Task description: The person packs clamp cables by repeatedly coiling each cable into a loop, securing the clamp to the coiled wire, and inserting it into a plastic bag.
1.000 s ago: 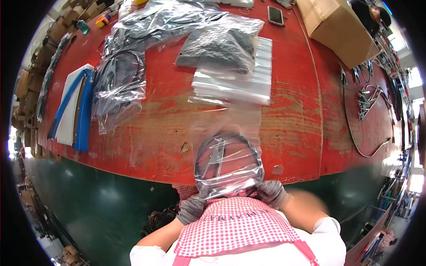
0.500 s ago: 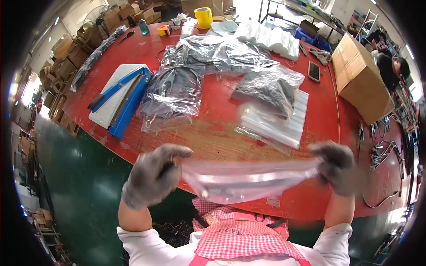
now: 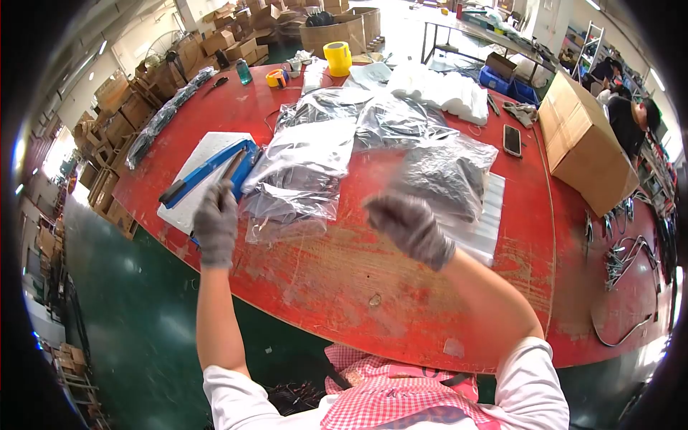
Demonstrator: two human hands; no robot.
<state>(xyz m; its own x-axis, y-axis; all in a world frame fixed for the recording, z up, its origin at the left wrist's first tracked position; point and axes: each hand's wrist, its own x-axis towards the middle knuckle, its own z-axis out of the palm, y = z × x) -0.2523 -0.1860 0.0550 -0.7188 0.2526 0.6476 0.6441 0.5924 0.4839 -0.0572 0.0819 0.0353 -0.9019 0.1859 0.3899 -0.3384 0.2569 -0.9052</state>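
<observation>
My left hand [image 3: 216, 223], in a grey glove, is at the near end of the blue sealer-like tool [image 3: 215, 168], which lies on a white board [image 3: 188, 188]. Its fingers are bent together, and whether they touch the tool is unclear. My right hand [image 3: 410, 226], also gloved, hangs over the middle of the red table [image 3: 322, 287], its fingers curled and blurred. Right of the tool lie clear bags with black cables [image 3: 297, 172], the top one bright with glare. A bag of dark material [image 3: 451, 175] rests on flat clear bags [image 3: 489, 222] beyond my right hand.
A large cardboard box [image 3: 584, 136] and a phone [image 3: 512, 140] are at the right, with clipped cables [image 3: 623, 261] nearer. Yellow tape [image 3: 337, 59], an orange tape roll [image 3: 276, 78] and a green bottle [image 3: 244, 72] stand far back. A person [image 3: 631, 122] is behind the box.
The clear bag stretched between my hands has left them, and a bright bag now lies on the cable pile. My left hand moved forward to the blue tool; my right hand moved left and forward.
</observation>
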